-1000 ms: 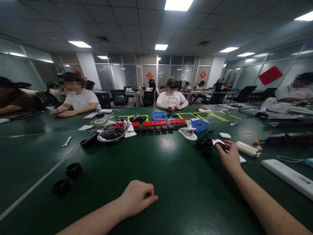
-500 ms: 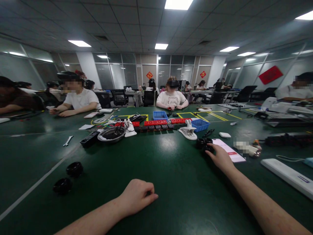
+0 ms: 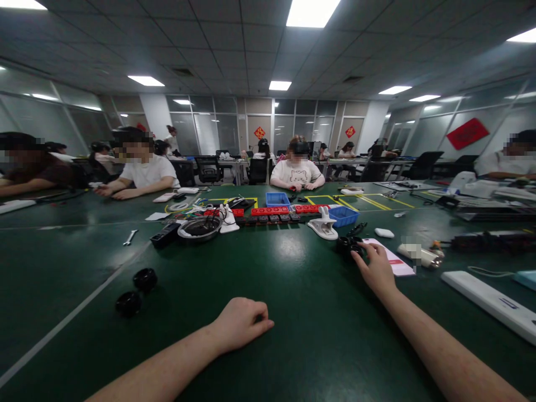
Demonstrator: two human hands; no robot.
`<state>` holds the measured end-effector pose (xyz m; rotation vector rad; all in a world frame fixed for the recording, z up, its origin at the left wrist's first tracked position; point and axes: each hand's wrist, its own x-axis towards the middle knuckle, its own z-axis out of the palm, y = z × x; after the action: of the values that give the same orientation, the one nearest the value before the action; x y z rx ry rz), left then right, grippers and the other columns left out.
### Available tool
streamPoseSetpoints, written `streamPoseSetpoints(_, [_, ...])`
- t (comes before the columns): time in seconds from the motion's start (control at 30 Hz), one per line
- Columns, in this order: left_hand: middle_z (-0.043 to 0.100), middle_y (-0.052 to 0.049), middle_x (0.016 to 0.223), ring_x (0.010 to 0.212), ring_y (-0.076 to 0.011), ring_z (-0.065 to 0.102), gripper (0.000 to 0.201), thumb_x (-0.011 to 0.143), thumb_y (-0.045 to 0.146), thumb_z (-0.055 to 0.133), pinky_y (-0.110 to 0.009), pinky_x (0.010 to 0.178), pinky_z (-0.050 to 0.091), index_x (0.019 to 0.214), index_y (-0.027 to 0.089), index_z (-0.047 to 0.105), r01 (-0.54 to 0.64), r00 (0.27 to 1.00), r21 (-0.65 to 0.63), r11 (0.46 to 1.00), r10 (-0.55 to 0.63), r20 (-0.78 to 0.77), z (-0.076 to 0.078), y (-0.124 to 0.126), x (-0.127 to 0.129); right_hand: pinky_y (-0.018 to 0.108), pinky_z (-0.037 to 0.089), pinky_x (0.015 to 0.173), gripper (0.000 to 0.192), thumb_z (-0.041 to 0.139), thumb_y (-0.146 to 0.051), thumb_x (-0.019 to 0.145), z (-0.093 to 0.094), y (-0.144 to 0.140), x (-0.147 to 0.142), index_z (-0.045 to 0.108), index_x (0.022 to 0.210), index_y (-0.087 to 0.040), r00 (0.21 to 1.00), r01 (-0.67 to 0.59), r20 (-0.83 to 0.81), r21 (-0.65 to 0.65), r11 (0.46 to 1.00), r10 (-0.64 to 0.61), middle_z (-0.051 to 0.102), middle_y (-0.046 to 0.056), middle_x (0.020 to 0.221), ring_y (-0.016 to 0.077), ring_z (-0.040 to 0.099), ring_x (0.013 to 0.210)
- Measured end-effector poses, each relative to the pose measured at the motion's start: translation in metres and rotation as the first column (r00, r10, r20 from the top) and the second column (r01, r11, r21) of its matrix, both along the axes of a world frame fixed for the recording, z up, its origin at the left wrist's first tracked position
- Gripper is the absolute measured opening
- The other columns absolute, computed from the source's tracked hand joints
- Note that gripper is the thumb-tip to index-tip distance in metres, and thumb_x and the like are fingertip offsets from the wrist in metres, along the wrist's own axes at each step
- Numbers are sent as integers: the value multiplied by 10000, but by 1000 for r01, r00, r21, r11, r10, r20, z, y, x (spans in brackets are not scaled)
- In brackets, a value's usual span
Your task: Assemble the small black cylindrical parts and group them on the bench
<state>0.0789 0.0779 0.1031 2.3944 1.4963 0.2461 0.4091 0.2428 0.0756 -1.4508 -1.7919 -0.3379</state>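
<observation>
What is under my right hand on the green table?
The right hand rests on a cluster of small black round parts; two rims show past the fingertips. Anything further beneath the palm is covered. A pink-edged card lies just beside it.

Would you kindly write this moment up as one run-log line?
left hand: fisted, resting on green table | right hand: fingers on small black round parts | white-pink card beside

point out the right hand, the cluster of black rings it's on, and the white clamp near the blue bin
right hand [image 3: 377,271], head view, on the back of the hand
black rings [image 3: 347,244], head view, on the top rim of a ring left of the fingers
white clamp [image 3: 323,228], head view, on its flat white base
</observation>
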Motion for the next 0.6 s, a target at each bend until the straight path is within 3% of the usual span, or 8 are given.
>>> streamPoseSetpoints(0.1, [551,31,602,549,-96,486,323,800,438,382,-221,577,333,675,191,547,-10,999,112,994,15,-47,14,-9,-5,315,383,713,373,312,-416,815,6,-11,-8,562,686,-170,982,-145,116,-61,988,151,525,74,756,198,492,763])
streamPoseSetpoints(0.2, [494,22,529,511,-95,439,419,800,474,338,-225,549,313,564,169,503,-154,985,277,949,171,-39,38,-21,-23,313,361,646,460,253,-394,840,7,-19,-17,471,493,-184,944,-229,201,-167,959,261,504,50,557,180,483,609])
streamPoseSetpoints(0.27, [484,6,546,532,-113,442,447,794,498,309,-227,525,310,548,168,485,-349,928,382,856,372,15,54,-30,-48,303,356,615,468,231,-398,843,6,-23,-24,454,490,-188,934,-259,192,-221,940,302,498,41,517,171,478,558])
streamPoseSetpoints(0.33, [532,-18,664,618,-148,481,434,785,520,299,-243,555,339,637,179,522,-538,817,426,727,574,53,65,-35,-84,285,355,577,457,221,-417,840,5,-26,-30,466,526,-193,927,-278,168,-292,915,335,508,35,518,170,487,543])
streamPoseSetpoints(0.4, [562,-55,804,757,-212,507,445,750,565,322,-285,616,366,756,190,560,-670,681,424,609,732,24,69,-37,-125,266,352,542,437,227,-438,832,5,-29,-34,481,569,-199,924,-289,138,-359,888,357,529,29,542,171,504,551])
streamPoseSetpoints(0.47, [554,-106,953,891,-275,488,515,732,598,310,-339,679,372,886,181,569,-750,567,377,544,822,-58,68,-35,-165,257,352,529,420,238,-452,824,4,-31,-35,491,596,-205,924,-292,116,-396,870,364,546,23,567,169,515,554])
streamPoseSetpoints(0.53, [546,-141,1017,919,-318,484,617,669,661,344,-359,669,377,969,168,563,-827,479,232,513,857,-190,65,-31,-195,254,356,526,410,249,-460,818,5,-31,-35,501,612,-210,929,-292,98,-403,867,358,564,22,595,170,525,566])
streamPoseSetpoints(0.6, [566,-143,998,888,-315,504,672,621,692,382,-333,643,380,994,164,564,-849,468,119,515,837,-282,61,-27,-213,255,361,527,403,257,-462,812,6,-30,-34,512,624,-213,933,-288,85,-401,869,349,577,23,612,173,533,577])
